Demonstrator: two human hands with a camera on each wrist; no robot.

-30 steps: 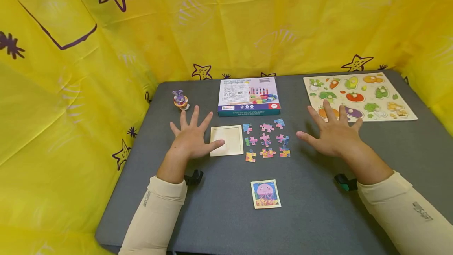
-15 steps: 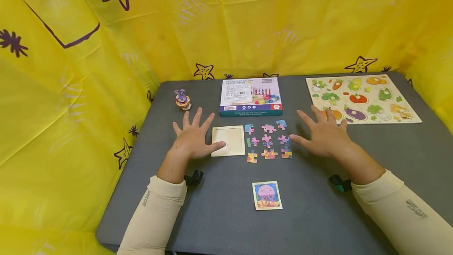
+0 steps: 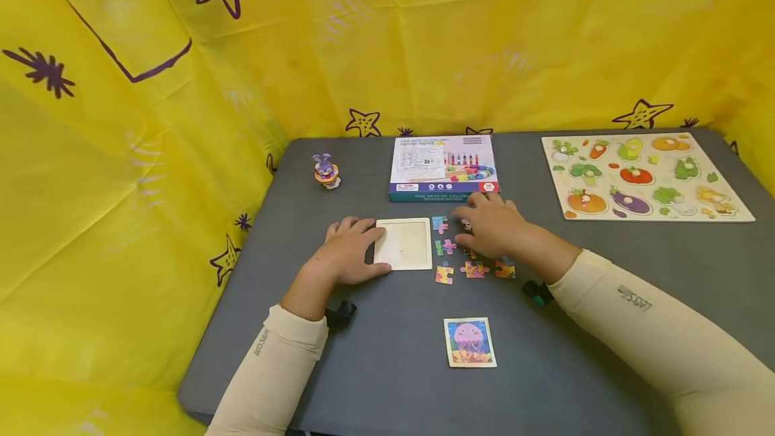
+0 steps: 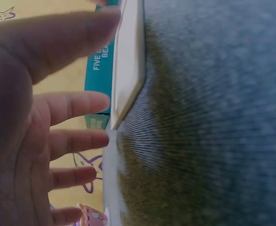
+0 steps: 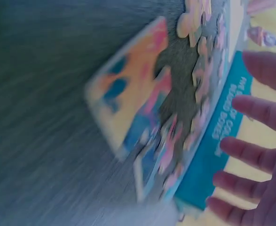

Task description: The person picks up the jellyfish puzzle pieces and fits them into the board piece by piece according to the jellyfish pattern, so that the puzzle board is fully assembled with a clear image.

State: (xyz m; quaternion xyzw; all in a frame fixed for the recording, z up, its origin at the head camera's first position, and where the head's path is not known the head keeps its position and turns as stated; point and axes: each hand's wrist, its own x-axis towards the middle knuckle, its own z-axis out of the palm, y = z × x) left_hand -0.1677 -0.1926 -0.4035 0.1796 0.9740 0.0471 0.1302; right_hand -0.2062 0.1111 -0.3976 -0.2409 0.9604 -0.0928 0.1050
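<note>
My left hand (image 3: pixel 348 256) is at the left side of a square wooden puzzle tray (image 3: pixel 402 246), thumb and fingers spread toward its edge. In the left wrist view, the fingers (image 4: pixel 79 143) extend beside the pale tray (image 4: pixel 130 52), and nothing is in the palm. Over the upper right of the loose jigsaw pieces (image 3: pixel 475 270) reaches my right hand (image 3: pixel 493 226), hiding several of them. The right wrist view has its fingers (image 5: pixel 250 153) apart and holding nothing, with a yellow and blue jigsaw piece (image 5: pixel 133 89) blurred in the foreground.
A jellyfish picture card (image 3: pixel 469 342) lies toward the front of the grey table (image 3: pixel 375 355). Behind the pieces is a bead-set box (image 3: pixel 445 163). At the back left stands a purple rabbit figurine (image 3: pixel 326 170); a vegetable puzzle board (image 3: pixel 596 217) lies at the back right.
The right hand has moved left, from beside the jigsaw pieces to over them. My left hand has lowered toward the tray's left edge, its fingers less spread. The head view has shifted slightly.
</note>
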